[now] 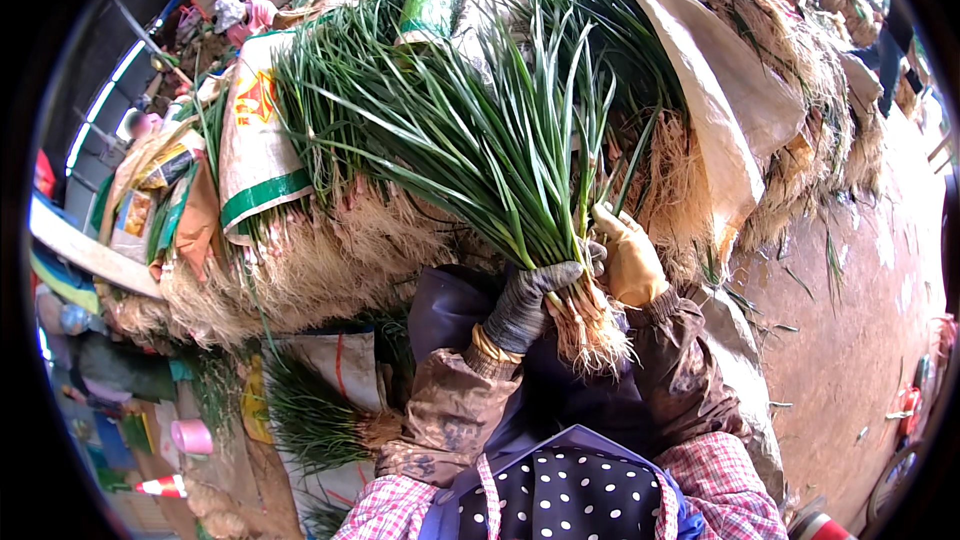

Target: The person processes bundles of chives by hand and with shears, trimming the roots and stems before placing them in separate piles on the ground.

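Observation:
My left hand point(535, 302), in a dark grey glove, is closed around a bunch of spring onions point(520, 175) just above their pale bulbs. Long green leaves fan up and to the left from it, and the stringy roots point(592, 340) hang below the grip. At the bunch's right edge my right hand point(632, 258), in a dirty cream-yellow glove, has its fingers pinched against an outer stalk; its fingertips are partly hidden by the stems. Stained brown sleeves cover both forearms.
Ahead lies a long heap of spring onions point(350, 215), roots toward me, partly covered by white sacks point(262, 140). A small bunch point(310, 410) lies at lower left near a pink bucket point(192, 436). Brown floor point(830, 340) with leaf scraps stretches right. People work at far left.

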Motion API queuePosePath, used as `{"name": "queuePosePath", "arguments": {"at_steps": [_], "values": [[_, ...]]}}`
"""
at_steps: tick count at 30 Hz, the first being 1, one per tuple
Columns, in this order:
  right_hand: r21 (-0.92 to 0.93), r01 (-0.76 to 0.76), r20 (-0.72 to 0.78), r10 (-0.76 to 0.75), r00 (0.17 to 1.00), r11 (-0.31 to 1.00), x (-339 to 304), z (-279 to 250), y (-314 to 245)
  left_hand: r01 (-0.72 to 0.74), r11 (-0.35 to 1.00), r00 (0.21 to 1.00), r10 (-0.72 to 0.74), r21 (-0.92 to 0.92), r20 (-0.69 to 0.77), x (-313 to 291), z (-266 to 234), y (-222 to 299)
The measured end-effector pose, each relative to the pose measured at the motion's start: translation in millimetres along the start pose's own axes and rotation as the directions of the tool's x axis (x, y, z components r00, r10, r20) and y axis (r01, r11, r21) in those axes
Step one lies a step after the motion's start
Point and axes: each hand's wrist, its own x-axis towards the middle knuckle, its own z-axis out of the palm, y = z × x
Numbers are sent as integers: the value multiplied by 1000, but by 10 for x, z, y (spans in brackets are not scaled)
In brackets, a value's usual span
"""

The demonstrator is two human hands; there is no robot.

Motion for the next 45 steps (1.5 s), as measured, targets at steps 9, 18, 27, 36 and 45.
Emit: {"name": "queuePosePath", "arguments": {"at_steps": [9,18,27,36,45], "values": [[-115,55,-126,-70,990,992,237,-292,115,59,993,997,-53,-100,64,-29,55,-23],[-992,-114,-117,-69,991,47,-108,-1395,186,-108,865,839,344,-490,422,-40,-105,36],[-690,604,515,-316,797,398,-21,-224,-262,4,851,916,207,-526,342,23,-133,47],[-455,62,455,173,873,888,-65,459,-395,-48,938,983,105,-343,151,-109,-121,164],[-775,413,323,-261,910,479,-63,228,-368,32,988,997,-21,-152,72,-82,-134,147]]}}
